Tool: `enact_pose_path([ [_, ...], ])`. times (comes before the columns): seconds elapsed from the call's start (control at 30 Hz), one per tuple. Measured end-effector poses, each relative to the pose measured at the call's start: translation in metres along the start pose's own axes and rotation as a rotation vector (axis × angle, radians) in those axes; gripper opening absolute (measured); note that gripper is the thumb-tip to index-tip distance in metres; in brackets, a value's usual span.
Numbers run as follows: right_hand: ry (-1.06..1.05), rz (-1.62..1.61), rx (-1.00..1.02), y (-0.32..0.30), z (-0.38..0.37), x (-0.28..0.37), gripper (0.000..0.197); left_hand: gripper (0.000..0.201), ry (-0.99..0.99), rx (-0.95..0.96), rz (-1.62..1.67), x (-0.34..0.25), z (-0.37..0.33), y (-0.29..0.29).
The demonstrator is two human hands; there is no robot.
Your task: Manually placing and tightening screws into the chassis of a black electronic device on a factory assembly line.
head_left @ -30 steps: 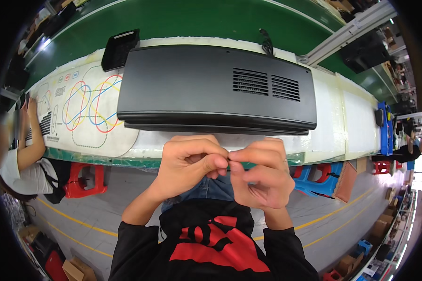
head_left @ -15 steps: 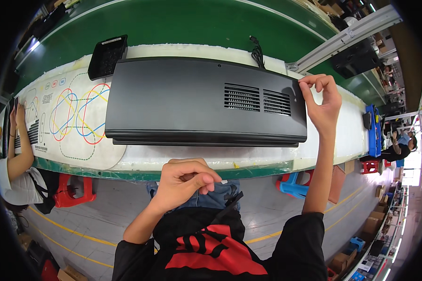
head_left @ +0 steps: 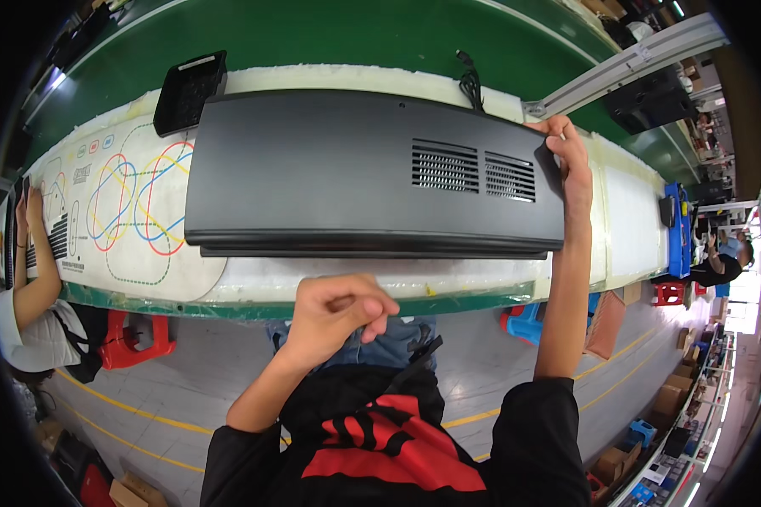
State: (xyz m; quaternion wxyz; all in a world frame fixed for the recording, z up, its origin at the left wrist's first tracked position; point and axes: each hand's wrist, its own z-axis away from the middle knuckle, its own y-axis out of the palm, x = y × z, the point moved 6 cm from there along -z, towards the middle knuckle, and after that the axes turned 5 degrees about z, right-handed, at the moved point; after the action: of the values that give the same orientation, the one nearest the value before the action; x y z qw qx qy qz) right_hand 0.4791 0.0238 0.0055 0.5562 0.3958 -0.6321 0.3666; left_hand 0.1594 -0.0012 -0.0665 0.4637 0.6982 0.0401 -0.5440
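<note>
One curled right hand [head_left: 574, 160] touches the box [head_left: 304, 165] past the curled left hand [head_left: 336, 313]; can't tell what's held. Shoving hard could slide the box.

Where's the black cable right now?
In the head view, the bundled black cable is in the upper part, right of centre, just beyond the black casing's far edge, left of the silver metal bar.

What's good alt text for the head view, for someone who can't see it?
A person's right hand touches the far right corner of a black vented casing on a white surface; the left hand, curled, hovers in front. A black tray stands by the casing's far left corner, a dark cable behind.
</note>
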Motion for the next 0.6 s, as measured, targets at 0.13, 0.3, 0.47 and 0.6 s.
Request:
enact_pose_path([
  [0.13,-0.022,0.134,0.004,0.006,-0.003,0.005,0.012,0.03,0.033,0.054,0.216,-0.003,-0.009,0.013],
  [0.3,0.057,-0.104,-0.002,-0.007,0.002,-0.014,0.013,0.026,-0.032,0.08,0.45,-0.008,-0.009,0.027],
  [0.47,-0.215,0.322,-0.055,0.001,0.016,0.035,0.03,0.028,-0.025,0.191,0.528,-0.011,-0.001,0.025],
  [0.6,-0.696,0.399,-0.172,0.042,0.097,0.092,0.015,0.026,-0.008,0.198,0.517,-0.01,-0.003,0.024],
])
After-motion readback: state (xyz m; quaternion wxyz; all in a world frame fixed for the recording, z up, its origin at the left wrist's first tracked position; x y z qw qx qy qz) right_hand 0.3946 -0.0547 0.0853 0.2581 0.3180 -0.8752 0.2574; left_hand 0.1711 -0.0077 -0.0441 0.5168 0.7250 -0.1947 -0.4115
